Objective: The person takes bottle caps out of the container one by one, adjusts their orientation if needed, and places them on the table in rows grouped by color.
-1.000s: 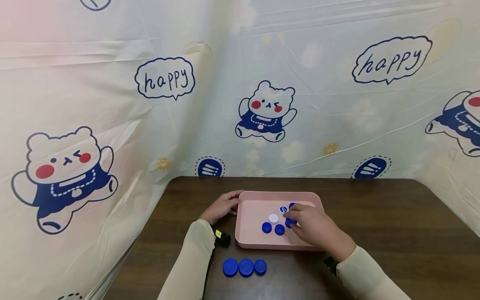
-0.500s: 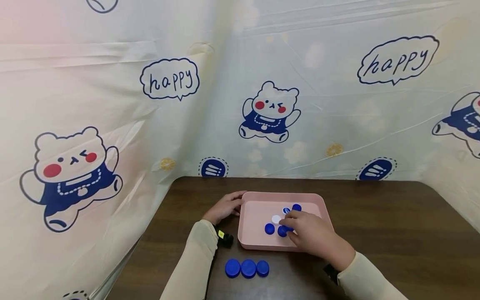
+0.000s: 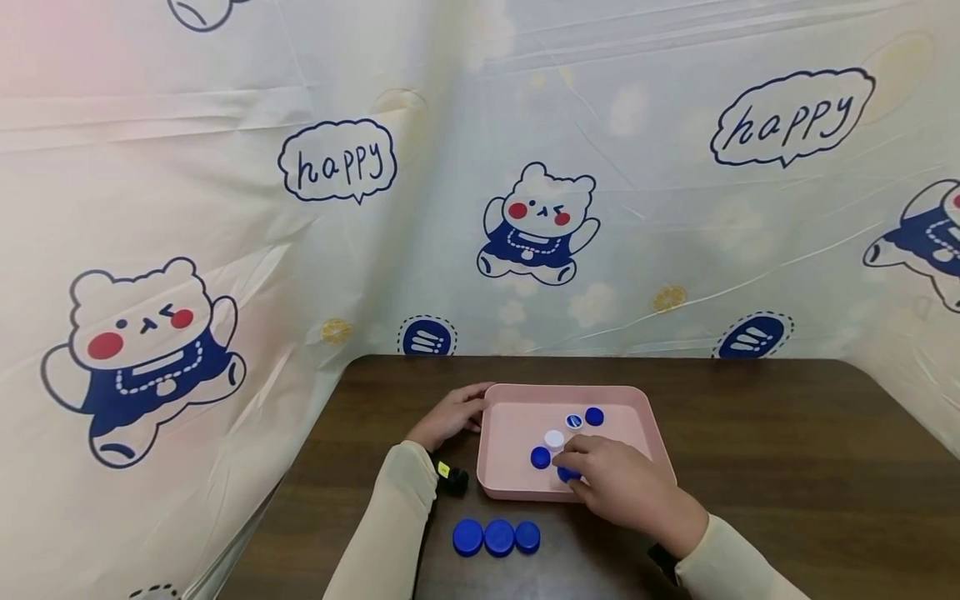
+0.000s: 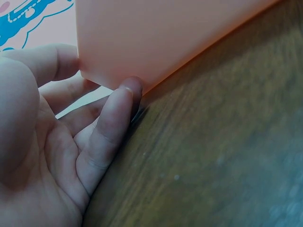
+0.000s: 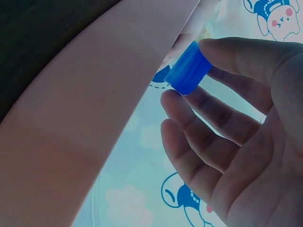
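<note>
My right hand [image 3: 626,475], over the near part of the pink tray [image 3: 512,417], pinches a blue bottle cap [image 5: 189,68] between thumb and fingers. The right wrist view shows its ribbed side, tilted. Beside my fingertips in the tray lie a blue cap [image 3: 540,457] and a white cap [image 3: 554,440]. Farther back are a white cap with a blue print [image 3: 573,422] and another blue cap [image 3: 595,416]. Part of the tray is hidden under my right hand. At the tray's left side, my left hand [image 3: 450,417] rests its fingers against the outer wall [image 4: 142,42].
On the brown wooden table [image 3: 750,442], in front of the tray, three blue caps stand in a row: a left cap [image 3: 468,537], a middle cap [image 3: 499,538] and a smaller right cap [image 3: 527,537]. A printed curtain [image 3: 420,208] hangs behind the table.
My right hand has moved left and toward the tray's near edge, with a blue cap at its fingertips. The far blue cap is now uncovered. My left hand stays at the tray.
</note>
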A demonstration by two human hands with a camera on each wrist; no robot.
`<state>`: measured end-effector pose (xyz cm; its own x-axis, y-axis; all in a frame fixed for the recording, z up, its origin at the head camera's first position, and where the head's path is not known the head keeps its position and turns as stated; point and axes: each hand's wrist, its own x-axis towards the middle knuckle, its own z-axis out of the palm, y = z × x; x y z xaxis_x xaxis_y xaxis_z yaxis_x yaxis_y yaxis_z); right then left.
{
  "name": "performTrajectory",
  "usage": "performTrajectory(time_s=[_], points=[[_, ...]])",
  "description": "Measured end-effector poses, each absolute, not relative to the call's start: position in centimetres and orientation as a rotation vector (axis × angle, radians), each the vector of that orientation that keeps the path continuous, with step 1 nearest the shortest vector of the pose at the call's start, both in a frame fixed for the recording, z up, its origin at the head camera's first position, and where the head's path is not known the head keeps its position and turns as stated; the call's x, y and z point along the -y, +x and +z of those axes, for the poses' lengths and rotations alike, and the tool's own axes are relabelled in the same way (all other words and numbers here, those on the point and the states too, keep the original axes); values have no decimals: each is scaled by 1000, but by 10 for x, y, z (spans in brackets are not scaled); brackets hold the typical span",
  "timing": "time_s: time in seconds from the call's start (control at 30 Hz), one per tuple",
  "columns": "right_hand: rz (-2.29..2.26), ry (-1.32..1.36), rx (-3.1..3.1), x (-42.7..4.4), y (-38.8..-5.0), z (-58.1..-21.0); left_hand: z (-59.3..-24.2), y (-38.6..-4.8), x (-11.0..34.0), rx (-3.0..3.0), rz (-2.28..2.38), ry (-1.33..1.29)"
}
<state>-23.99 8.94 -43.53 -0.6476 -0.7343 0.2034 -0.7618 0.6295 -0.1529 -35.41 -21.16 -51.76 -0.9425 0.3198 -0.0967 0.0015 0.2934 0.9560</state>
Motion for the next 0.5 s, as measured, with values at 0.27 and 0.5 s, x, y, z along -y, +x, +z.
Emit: performTrajectory(time_s=[0.27,0.5], points=[[336,1245,2761,-89,-236,-434,-516,-353,212,-2303,1682,281],[350,1288,2746,-87,-234,-436,-515,-353,211,-2296,1675,277]])
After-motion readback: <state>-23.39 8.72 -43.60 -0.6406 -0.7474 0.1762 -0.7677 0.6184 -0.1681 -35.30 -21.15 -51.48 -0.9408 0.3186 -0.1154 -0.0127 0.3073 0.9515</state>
